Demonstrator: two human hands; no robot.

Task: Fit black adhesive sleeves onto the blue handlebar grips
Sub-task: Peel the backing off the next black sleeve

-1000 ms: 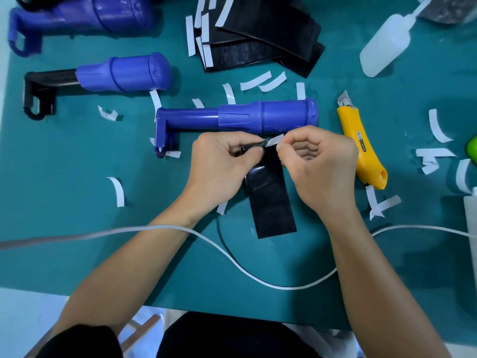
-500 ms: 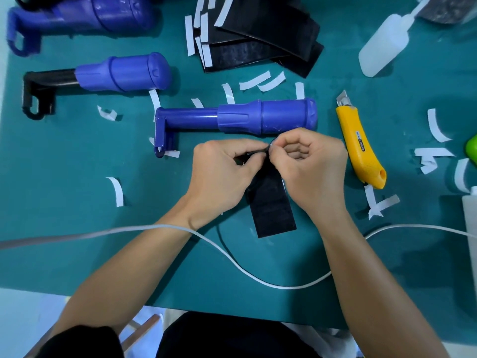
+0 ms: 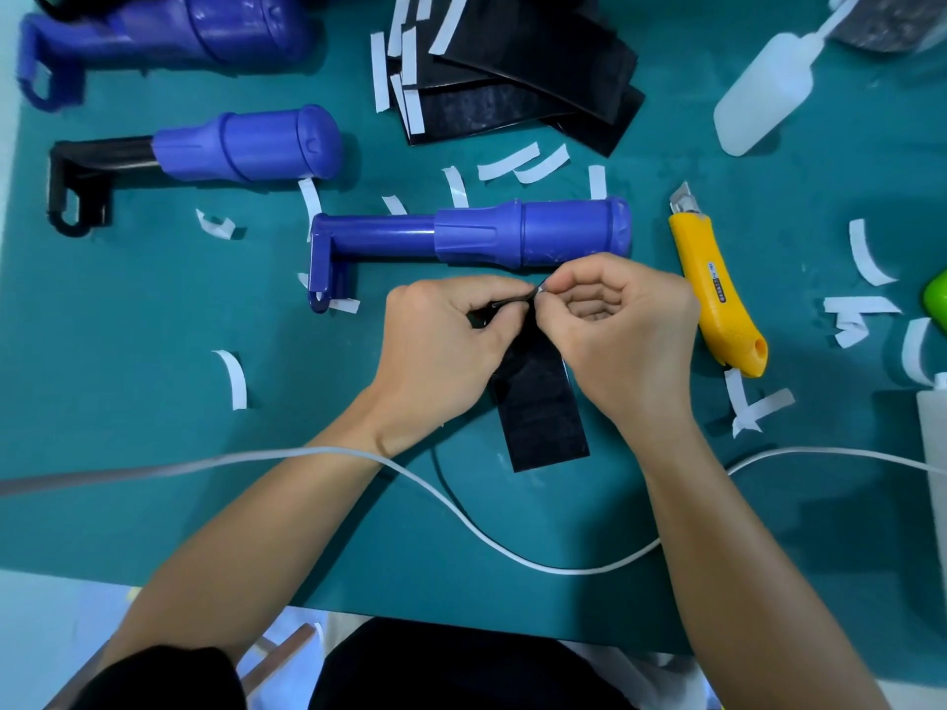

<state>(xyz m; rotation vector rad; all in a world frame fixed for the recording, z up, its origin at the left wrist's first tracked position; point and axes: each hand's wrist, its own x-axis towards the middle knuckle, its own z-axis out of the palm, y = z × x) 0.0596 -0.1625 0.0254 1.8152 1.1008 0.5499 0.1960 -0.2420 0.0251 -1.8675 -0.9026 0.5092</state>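
Observation:
A black adhesive sleeve (image 3: pixel 544 412) lies on the green mat just in front of a blue handlebar grip (image 3: pixel 533 234). My left hand (image 3: pixel 440 345) pinches the sleeve's far edge. My right hand (image 3: pixel 622 330) pinches the same edge at its corner, fingertips meeting the left hand's. Two more blue grips lie farther left: one on a black bracket (image 3: pixel 246 146) and one at the top edge (image 3: pixel 205 23). A pile of black sleeves (image 3: pixel 538 94) sits at the top centre.
A yellow utility knife (image 3: pixel 717 299) lies right of my right hand, blade pointing away. A white squeeze bottle (image 3: pixel 763 94) lies top right. White backing strips (image 3: pixel 512 164) are scattered over the mat. A white cable (image 3: pixel 461 515) crosses in front of my wrists.
The white strip end seen between my fingertips a second ago is hidden now. Both hands have closed in on the sleeve's far edge and barely shifted otherwise.

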